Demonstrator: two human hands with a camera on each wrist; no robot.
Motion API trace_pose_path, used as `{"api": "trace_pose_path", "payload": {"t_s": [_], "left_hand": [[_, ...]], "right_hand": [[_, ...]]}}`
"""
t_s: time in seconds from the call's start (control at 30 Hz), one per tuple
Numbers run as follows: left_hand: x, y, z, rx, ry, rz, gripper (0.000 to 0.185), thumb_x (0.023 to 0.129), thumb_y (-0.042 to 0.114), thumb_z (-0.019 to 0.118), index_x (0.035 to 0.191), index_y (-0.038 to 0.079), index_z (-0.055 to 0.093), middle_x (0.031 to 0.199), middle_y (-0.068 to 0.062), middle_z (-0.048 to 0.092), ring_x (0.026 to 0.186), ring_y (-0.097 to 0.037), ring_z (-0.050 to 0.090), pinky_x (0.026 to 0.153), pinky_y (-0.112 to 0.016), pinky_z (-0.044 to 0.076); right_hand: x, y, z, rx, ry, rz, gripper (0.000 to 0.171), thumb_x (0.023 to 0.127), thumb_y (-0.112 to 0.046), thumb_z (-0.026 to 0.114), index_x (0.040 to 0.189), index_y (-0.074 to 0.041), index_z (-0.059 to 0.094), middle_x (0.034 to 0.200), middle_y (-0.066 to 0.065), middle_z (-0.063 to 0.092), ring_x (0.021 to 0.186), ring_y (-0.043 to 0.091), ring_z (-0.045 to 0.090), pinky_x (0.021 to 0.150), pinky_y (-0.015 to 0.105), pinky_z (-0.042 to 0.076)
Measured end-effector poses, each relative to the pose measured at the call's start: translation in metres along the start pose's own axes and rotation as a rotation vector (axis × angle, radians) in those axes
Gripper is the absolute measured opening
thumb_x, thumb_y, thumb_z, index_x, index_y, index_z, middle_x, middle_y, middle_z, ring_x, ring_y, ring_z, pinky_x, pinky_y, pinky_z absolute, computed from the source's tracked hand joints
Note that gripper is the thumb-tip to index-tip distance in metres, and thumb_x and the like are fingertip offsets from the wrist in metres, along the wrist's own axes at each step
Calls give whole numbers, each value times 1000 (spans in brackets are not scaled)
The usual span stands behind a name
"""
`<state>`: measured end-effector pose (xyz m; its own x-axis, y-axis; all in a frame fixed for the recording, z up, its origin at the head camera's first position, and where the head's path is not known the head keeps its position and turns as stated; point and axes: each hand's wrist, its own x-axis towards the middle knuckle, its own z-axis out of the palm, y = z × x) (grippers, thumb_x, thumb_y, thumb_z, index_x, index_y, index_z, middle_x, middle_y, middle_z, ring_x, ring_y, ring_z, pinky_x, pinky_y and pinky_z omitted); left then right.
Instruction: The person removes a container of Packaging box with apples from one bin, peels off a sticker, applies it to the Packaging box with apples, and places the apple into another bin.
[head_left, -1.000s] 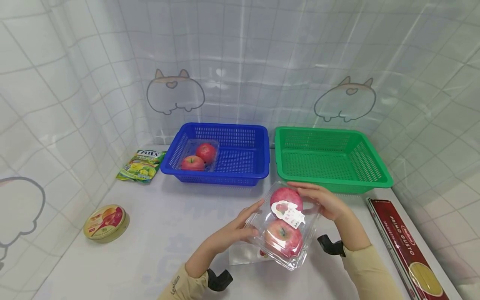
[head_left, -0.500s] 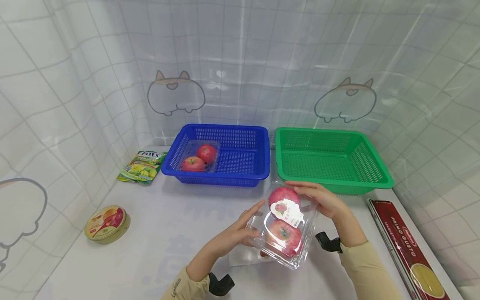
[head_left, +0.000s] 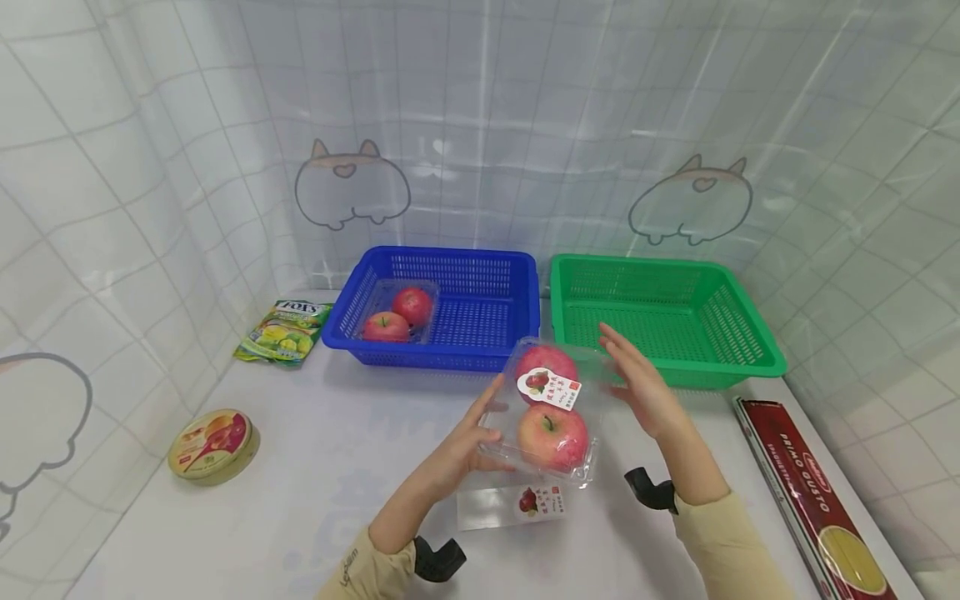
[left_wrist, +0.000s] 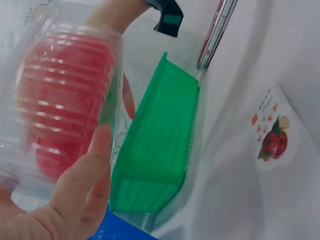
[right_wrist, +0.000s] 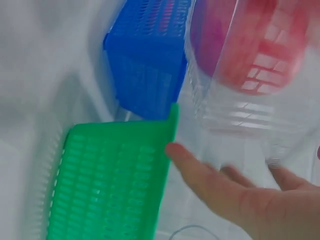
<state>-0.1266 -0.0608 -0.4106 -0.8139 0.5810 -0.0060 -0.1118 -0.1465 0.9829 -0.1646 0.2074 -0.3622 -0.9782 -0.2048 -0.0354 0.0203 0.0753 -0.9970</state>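
Left hand (head_left: 448, 458) pinches the left edge of a clear plastic box (head_left: 545, 408) of two red apples (head_left: 553, 439), between the hands above the white worktop (head_left: 360, 433) | right hand (head_left: 649, 392) spread, fingers straight, beside it, contact unclear | right-wrist view blurs and crops the box; some left fingers hidden in head view

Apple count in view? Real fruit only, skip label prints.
4. Clear pack in the left hand: far apple, near apple. Blue basket, left side: rear apple, front apple. No sign of hidden ones.
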Motion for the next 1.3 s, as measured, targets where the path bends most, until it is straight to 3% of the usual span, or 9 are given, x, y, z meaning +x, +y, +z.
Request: {"api": "trace_pose_path", "payload": {"t_s": [0.1, 0.2, 0.3, 0.47, 0.6, 0.7, 0.8, 1.07, 1.3], "left_hand": [[2, 3, -1, -8, 58, 18, 73, 87, 16, 42, 149, 32, 7, 145, -18, 8, 122, -46, 28, 84, -51, 48], [5, 5, 0, -3, 127, 40, 73, 87, 14, 41, 149, 31, 7, 143, -19, 11, 108, -35, 42, 83, -50, 49], [8, 7, 2, 2, 176, 67, 73, 87, 13, 42, 149, 30, 7, 143, -18, 11, 100, -30, 44, 82, -49, 50], [13, 6, 5, 15, 231, 111, 74, 87, 14, 44, 149, 30, 6, 148, -16, 1, 109, -43, 43, 81, -49, 50], [19, 7, 8, 23, 279, 145, 75, 87, 16, 46, 149, 28, 6, 149, -16, -4, 127, -46, 27, 82, -49, 50], [23, 8, 11, 23, 320, 160, 75, 87, 15, 47, 149, 27, 8, 147, -17, -3, 132, -44, 18, 81, -48, 50], [28, 7, 14, 18, 356, 163, 76, 86, 14, 49, 149, 27, 10, 144, -17, 2, 129, -45, 23, 81, -46, 51], [44, 12, 23, 50, 329, 176, 74, 89, 17, 52, 149, 29, 11, 142, -16, 6, 130, -41, 23, 82, -47, 50], [62, 21, 28, 121, 298, 168, 73, 91, 20, 54, 148, 35, 11, 141, -13, 9, 125, -40, 34, 83, -44, 50]], "right_hand": [[-7, -3, 8, -22, 36, -21, 59, 99, -34, 36, 150, -18, 11, 154, 13, 4, 139, 37, 6, 101, 63, 23], [-13, -4, 17, -46, 46, -30, 60, 99, -32, 38, 150, -23, 8, 154, 12, 2, 139, 36, 6, 99, 62, 28], [-20, -2, 27, -59, 47, -14, 62, 98, -33, 40, 150, -28, 6, 154, 12, 2, 139, 36, 7, 98, 61, 31], [-30, -2, 41, -72, 52, 16, 63, 98, -32, 43, 149, -30, 7, 154, 11, 4, 137, 40, 11, 95, 59, 36], [-34, -1, 49, -55, 71, 19, 63, 97, -29, 45, 149, -29, 10, 153, 12, 6, 135, 42, 18, 91, 54, 43], [-36, 1, 53, -19, 85, 20, 63, 96, -25, 48, 149, -27, 13, 153, 12, 6, 134, 39, 22, 88, 51, 46], [-36, 3, 56, 19, 104, 18, 62, 96, -24, 48, 149, -26, 15, 153, 13, 5, 134, 38, 26, 87, 49, 47], [-31, 3, 51, 113, 201, -28, 57, 97, -21, 44, 148, -22, 19, 153, 9, 9, 124, 31, 40, 85, 41, 50], [-28, -5, 39, 190, 271, -31, 55, 97, -17, 43, 148, -20, 21, 150, 8, 18, 119, 26, 40, 83, 38, 51]]}}
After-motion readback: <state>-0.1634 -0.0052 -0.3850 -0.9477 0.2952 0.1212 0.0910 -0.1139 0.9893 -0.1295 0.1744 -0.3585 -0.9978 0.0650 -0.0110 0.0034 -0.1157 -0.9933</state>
